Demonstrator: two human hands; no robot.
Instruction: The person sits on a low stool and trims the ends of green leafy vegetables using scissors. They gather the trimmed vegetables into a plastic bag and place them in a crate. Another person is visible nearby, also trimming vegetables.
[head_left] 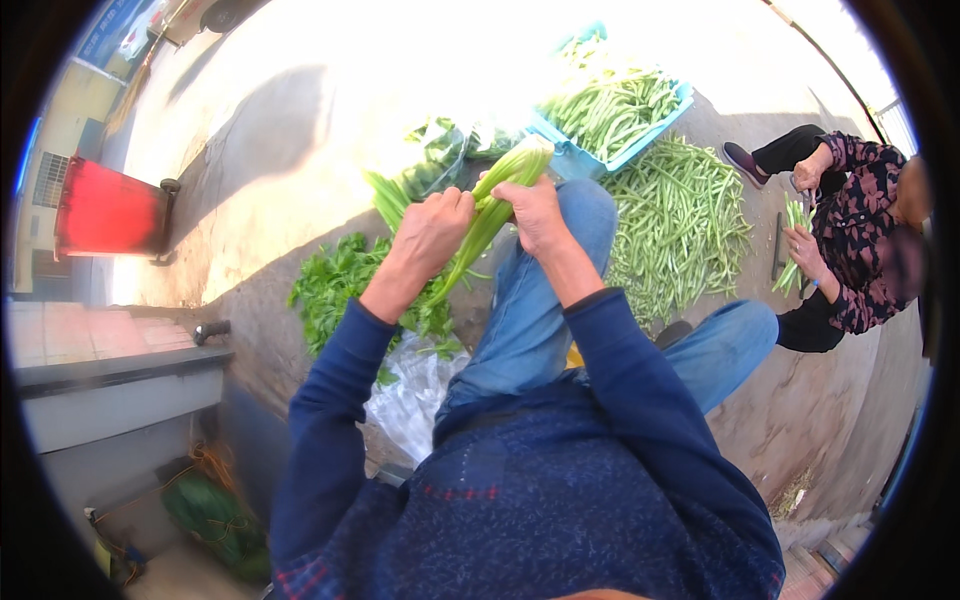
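Observation:
A bunch of celery [486,226] slants in front of me, its pale root end up and to the right, its leafy end down toward the ground. My right hand [536,214] is wrapped round the stalks just below that pale end, beside my raised knee. On the left side of the bunch, my left hand [432,236] is closed with its fingers curled against the stalks; the fingertips are partly hidden. Loose celery leaves [345,275] lie on the ground under my left forearm. More green stalks [388,200] rest just beyond my left hand.
Long green beans [675,225] form a heap right of my knee, with a blue crate [640,140] of beans behind. Clear plastic [415,390] lies by my lap. At right, a seated person [865,215] holds beans. A red bin [110,210] stands far left.

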